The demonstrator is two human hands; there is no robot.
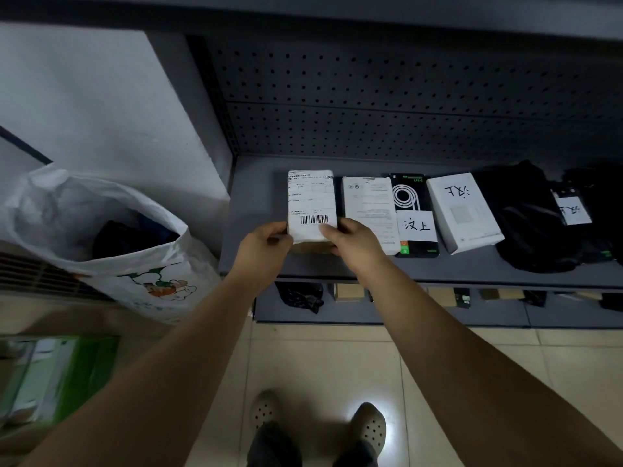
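Note:
A small cardboard parcel (312, 200) with a white shipping label and barcode lies at the left end of a row of packages on a grey metal shelf (256, 197). My left hand (266, 244) grips its near left corner. My right hand (350, 241) grips its near right corner, thumb on the label just below the barcode. The parcel's near end is hidden behind my fingers.
Right of the parcel lie a white box (369, 210), a black box (414, 214) with a handwritten note, a tilted white box (463, 210) and black bags (532, 224). A large white sack (101, 230) stands left of the shelf. A lower shelf (371, 311) holds more packages. Pegboard backs the shelf.

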